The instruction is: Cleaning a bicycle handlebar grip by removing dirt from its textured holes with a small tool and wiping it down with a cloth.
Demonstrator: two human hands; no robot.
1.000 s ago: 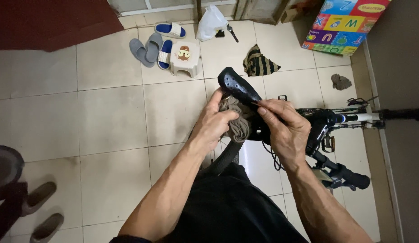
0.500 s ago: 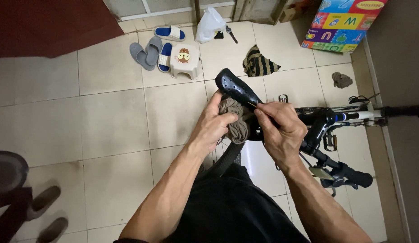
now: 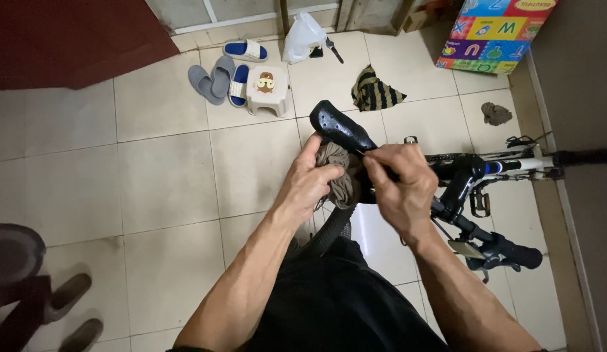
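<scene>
A: Packaging? 
B: Colourful lettered box [image 3: 496, 32] sitting at one o'clock, white plastic bag [image 3: 302, 38] at twelve.
A: Hands? 
B: Left hand [image 3: 310, 186] gripping brownish rag [image 3: 339, 179]; right hand [image 3: 398, 182] pinching under black perforated saddle [image 3: 339, 127], centre.

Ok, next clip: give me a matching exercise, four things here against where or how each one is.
Things:
1. grey-brown rag
2. black bicycle saddle
3. small white stool
4. striped cloth

Places or states:
A. crumpled on the floor tiles, right of the stool
B. bunched in the left hand
C. standing beside the slippers
D. just above both hands, nose pointing away

Pairs: 1-B, 2-D, 3-C, 4-A
</scene>
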